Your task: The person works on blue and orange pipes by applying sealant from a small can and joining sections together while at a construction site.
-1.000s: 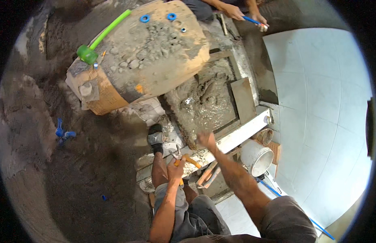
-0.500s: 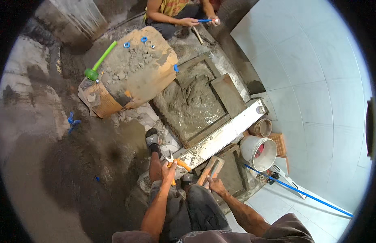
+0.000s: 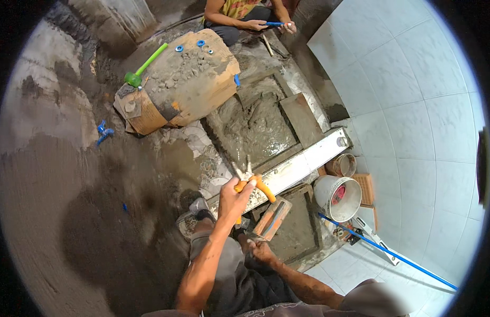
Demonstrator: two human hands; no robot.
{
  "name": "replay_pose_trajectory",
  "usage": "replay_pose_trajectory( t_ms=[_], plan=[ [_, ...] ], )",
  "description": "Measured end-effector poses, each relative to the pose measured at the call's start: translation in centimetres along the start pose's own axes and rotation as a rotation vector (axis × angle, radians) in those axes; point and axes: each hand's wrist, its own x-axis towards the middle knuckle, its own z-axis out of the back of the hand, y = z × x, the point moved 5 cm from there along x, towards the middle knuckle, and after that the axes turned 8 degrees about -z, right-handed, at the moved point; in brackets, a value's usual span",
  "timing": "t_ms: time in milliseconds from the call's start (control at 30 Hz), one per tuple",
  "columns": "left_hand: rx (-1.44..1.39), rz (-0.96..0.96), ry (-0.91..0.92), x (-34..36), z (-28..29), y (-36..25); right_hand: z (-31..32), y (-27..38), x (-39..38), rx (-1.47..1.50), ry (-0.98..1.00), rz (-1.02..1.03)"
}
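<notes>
My left hand [image 3: 234,199] grips orange-handled pliers [image 3: 262,187], holding their open metal jaws up in front of the mortar bed. Lower and to the right, my right hand [image 3: 261,251] is closed beside my leg; whatever it holds, if anything, is hidden. A float with a wooden handle [image 3: 271,219] lies just above that hand on a lower cement-smeared frame [image 3: 313,235]. Past a long white bar [image 3: 313,153], wet grey mortar [image 3: 258,124] fills a square form, with a flat grey board [image 3: 303,119] along its right side.
Cardboard [image 3: 197,100] with rubble and a green mallet [image 3: 134,79] lies upper left. A co-worker [image 3: 239,18] squats at the top holding a blue tube. Buckets [image 3: 337,198], a blue pipe [image 3: 403,259] and a white level [image 3: 379,243] are at right, beside the tiled wall [image 3: 398,95].
My left hand has raised the pliers forward. My right hand has moved down from over the mortar to beside my leg. The view has shifted, showing more of the co-worker.
</notes>
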Motion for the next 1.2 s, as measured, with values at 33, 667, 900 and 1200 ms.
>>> replay_pose_trajectory(
  t_ms=[33,667,900,1200],
  plan=[
    [0.103,0.038,0.054,0.5,-0.5,1.0,-0.1,-1.0,-0.2,0.002,0.005,-0.015],
    [0.281,-0.049,-0.122,0.9,5.6,8.8,-5.2,-3.7,-0.6,0.32,0.224,-0.211],
    [0.221,-0.03,-0.188,-0.2,6.4,9.6,-6.8,9.9,-1.3,0.654,0.303,-0.233],
    [0.216,-0.149,-0.297,-1.0,5.6,8.3,-6.7,14.4,-2.0,0.755,0.26,-0.058]
  ],
)
